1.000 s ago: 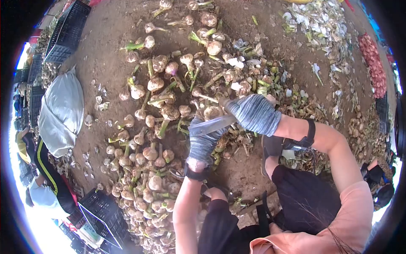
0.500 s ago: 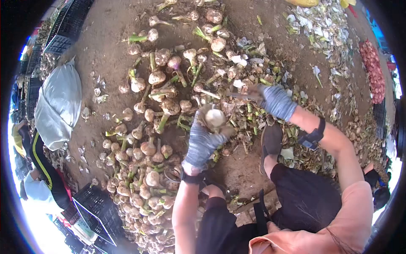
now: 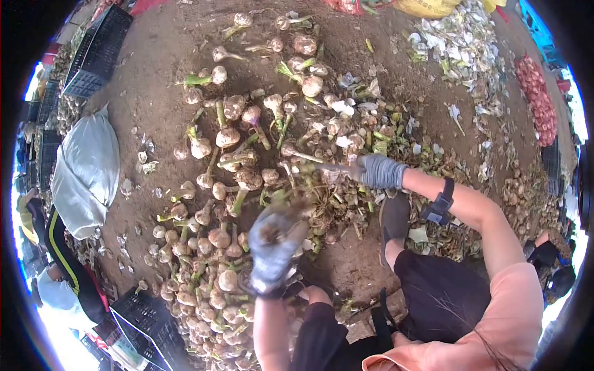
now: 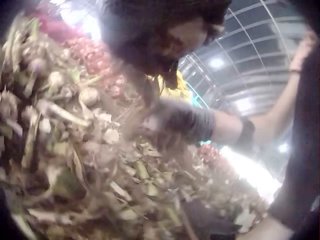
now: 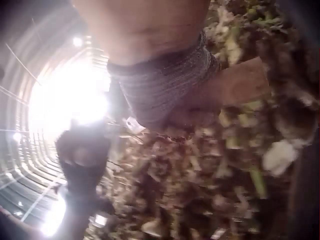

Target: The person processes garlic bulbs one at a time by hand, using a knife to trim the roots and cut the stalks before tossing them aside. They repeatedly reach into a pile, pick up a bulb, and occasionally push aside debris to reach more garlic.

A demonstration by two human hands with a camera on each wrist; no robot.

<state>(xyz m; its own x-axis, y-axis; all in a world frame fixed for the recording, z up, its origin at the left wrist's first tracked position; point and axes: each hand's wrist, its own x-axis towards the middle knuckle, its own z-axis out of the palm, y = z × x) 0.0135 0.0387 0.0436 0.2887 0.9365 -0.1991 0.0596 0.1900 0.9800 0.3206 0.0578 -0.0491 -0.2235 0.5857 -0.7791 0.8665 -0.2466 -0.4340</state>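
In the head view my left hand [image 3: 275, 244], in a grey glove, is blurred above the near garlic pile [image 3: 213, 297]. A brownish patch shows at its palm; whether that is a bulb or dirt on the glove I cannot tell. My gloved right hand [image 3: 382, 172] grips a knife, its blade [image 3: 333, 167] pointing left above cut stems and roots [image 3: 334, 201]. The right wrist view shows the knife's wooden handle [image 5: 245, 82] beside the glove [image 5: 160, 87]. Blurred in the left wrist view is the right hand's glove [image 4: 192, 122].
Garlic with stems [image 3: 247, 179] lies on the soil ahead. White peelings [image 3: 461, 43] and a red net sack [image 3: 537, 102] are at the far right. A pale covered sack [image 3: 88, 173] and black crates [image 3: 99, 52] stand left. Another person [image 3: 68, 260] is at the left edge.
My left hand, which held a whitish bulb beside the cut stems, has moved back and left towards the near pile. The right hand, with the knife, has shifted slightly left and down.
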